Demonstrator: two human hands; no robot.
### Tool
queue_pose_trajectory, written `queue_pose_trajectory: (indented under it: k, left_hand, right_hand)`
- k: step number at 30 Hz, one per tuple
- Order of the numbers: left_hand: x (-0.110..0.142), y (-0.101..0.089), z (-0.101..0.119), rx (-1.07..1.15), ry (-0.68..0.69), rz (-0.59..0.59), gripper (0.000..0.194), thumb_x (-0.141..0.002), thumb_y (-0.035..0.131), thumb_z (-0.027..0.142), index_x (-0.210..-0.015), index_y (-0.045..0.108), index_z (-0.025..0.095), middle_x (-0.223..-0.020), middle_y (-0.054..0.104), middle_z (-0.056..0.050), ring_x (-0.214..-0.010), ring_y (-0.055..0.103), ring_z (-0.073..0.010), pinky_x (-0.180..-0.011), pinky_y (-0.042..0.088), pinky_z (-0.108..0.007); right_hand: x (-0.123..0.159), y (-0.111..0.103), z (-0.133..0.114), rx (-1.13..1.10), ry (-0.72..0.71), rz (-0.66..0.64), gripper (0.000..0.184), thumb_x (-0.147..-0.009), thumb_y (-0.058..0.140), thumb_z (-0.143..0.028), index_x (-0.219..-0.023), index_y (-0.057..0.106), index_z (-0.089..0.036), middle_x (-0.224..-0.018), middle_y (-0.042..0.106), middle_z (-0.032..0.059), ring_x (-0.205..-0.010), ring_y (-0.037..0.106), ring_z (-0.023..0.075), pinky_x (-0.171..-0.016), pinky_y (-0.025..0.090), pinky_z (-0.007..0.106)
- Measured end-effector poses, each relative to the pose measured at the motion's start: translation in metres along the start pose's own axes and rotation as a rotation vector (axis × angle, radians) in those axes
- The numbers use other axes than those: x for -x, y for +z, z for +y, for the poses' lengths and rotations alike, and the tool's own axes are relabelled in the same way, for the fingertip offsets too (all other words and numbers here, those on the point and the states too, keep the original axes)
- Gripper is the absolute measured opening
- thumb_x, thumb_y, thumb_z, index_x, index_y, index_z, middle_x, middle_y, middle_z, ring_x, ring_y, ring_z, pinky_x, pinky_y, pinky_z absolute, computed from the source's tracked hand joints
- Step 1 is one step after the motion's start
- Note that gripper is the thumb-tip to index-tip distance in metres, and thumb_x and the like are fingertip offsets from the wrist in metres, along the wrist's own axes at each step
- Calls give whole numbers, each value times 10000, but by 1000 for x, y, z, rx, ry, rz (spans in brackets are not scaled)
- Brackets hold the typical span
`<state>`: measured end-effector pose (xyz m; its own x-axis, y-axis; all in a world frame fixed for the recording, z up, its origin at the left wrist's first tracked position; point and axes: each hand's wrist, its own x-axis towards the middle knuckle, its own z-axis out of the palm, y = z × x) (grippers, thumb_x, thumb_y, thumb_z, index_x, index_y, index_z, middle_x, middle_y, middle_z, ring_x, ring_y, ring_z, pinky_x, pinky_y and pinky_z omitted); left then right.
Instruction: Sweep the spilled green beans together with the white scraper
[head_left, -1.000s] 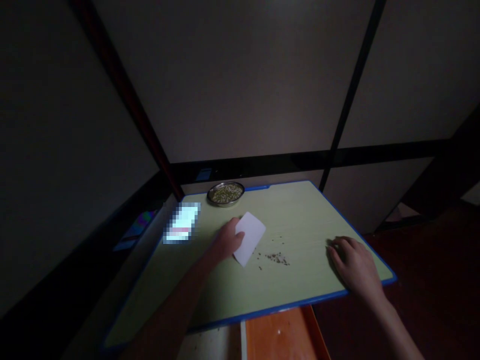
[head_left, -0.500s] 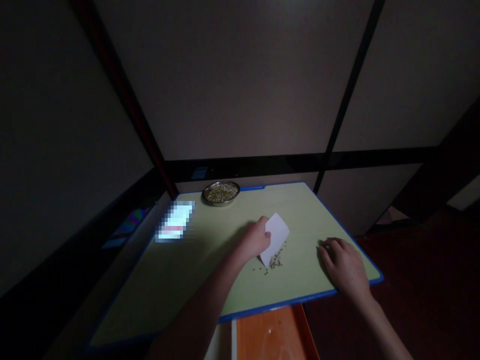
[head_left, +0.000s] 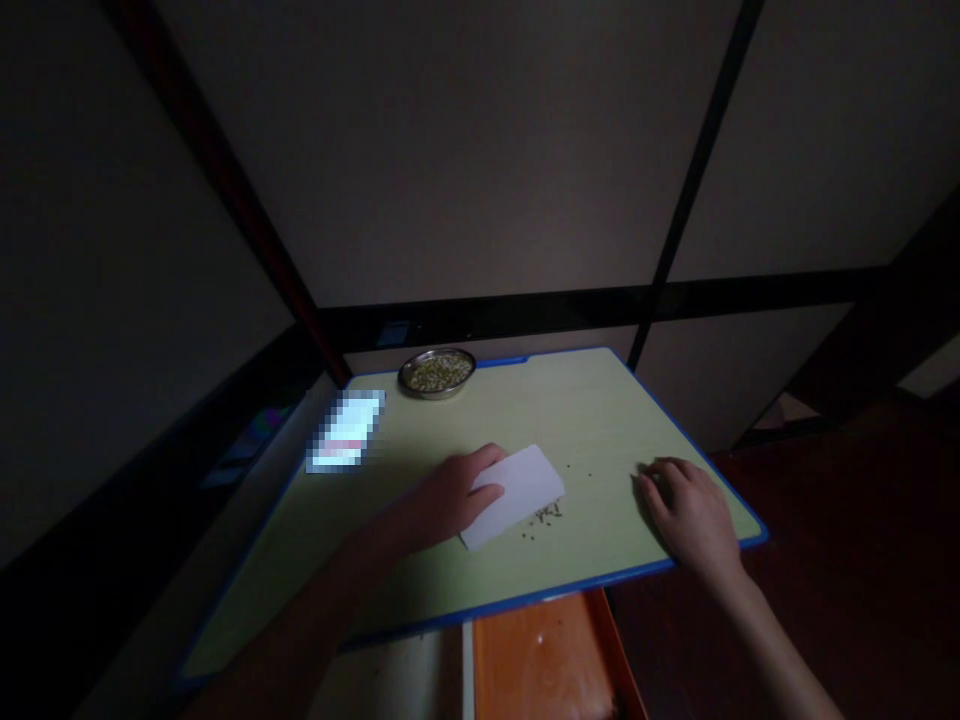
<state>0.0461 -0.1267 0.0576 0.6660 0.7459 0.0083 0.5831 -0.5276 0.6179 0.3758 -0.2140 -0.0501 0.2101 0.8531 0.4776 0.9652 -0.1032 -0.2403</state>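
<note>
My left hand (head_left: 461, 492) grips a white card (head_left: 517, 492) by its left side, thumb on top. The card is tilted over the middle of the pale green table (head_left: 375, 570). By the card's lower right edge lies a small pile of dark seed-like bits (head_left: 549, 514), partly hidden under the card. A few loose bits lie apart from the pile. My right hand (head_left: 690, 510) rests on the table near its right edge, palm down, fingers loosely curved and apart, holding nothing.
A round metal dish (head_left: 437, 374) with pale and green seeds or beans stands at the back left. A blurred bright screen (head_left: 346, 430) lies at the left edge. Below the table's blue front edge is an orange tray (head_left: 540, 655). A wall stands behind.
My left hand swept the card right, over the pile, then drew it back left and turned it flatter. The dark bits have shifted slightly. My right hand has stayed in place on the table.
</note>
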Motion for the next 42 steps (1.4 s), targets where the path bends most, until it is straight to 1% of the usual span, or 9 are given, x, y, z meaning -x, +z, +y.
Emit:
queue_pose_trajectory:
  k: [3, 7, 10, 17, 20, 30, 42]
  left_hand:
    - [6, -4, -5, -31, -24, -43, 174, -839, 464, 271, -980, 551, 216, -833, 628, 7, -756, 585, -160, -643, 381, -246]
    - [14, -12, -9, -91, -62, -69, 189, -844, 459, 278, -991, 560, 216, -840, 649, 2, -754, 596, -166, -639, 379, -252]
    - [20, -12, -11, -125, -65, -87, 220, -856, 449, 297, -1027, 563, 221, -897, 665, -9, -794, 609, -173, -669, 393, -260]
    - [30, -8, -13, -254, -122, -50, 297, -865, 433, 312, -1133, 545, 246, -1019, 675, -44, -916, 618, -212, -783, 427, -310]
    - [34, -8, -10, -270, -128, -55, 297, -871, 424, 323, -1131, 546, 248, -1052, 673, -48, -933, 619, -213, -805, 435, -316]
    - [37, -9, -6, -317, -123, -74, 314, -879, 407, 333, -1136, 556, 228, -1056, 674, -63, -937, 622, -236, -822, 448, -357]
    - [38, -11, -7, -312, -113, -42, 326, -904, 374, 351, -1171, 530, 245, -1066, 665, -57, -922, 614, -222, -814, 442, -355]
  right_hand:
    - [0, -1, 0, 3, -2, 3, 327, -890, 463, -447, -993, 647, -198, -1027, 631, 114, -951, 558, 270, -837, 412, 404]
    - [-1, -4, -2, 3, 2, -1, 327, -889, 468, -457, -989, 649, -203, -1032, 633, 109, -941, 561, 264, -833, 413, 398]
    - [-1, -4, -2, -3, 1, 2, 331, -886, 471, -462, -980, 650, -201, -1021, 638, 109, -934, 564, 266, -823, 415, 400]
    - [-2, -3, -1, -4, -6, 13, 320, -881, 475, -450, -967, 655, -199, -999, 647, 112, -936, 566, 269, -815, 417, 405]
    - [-1, -2, -1, -4, -6, 16, 324, -879, 477, -454, -975, 654, -200, -1000, 648, 111, -936, 567, 268, -815, 418, 404]
    - [-1, -3, -1, -5, -3, 10, 319, -883, 473, -449, -965, 649, -197, -1008, 644, 110, -938, 568, 266, -821, 417, 404]
    - [-1, -3, 0, -9, -4, 9, 320, -881, 466, -442, -969, 650, -196, -1004, 640, 114, -934, 563, 268, -815, 411, 401]
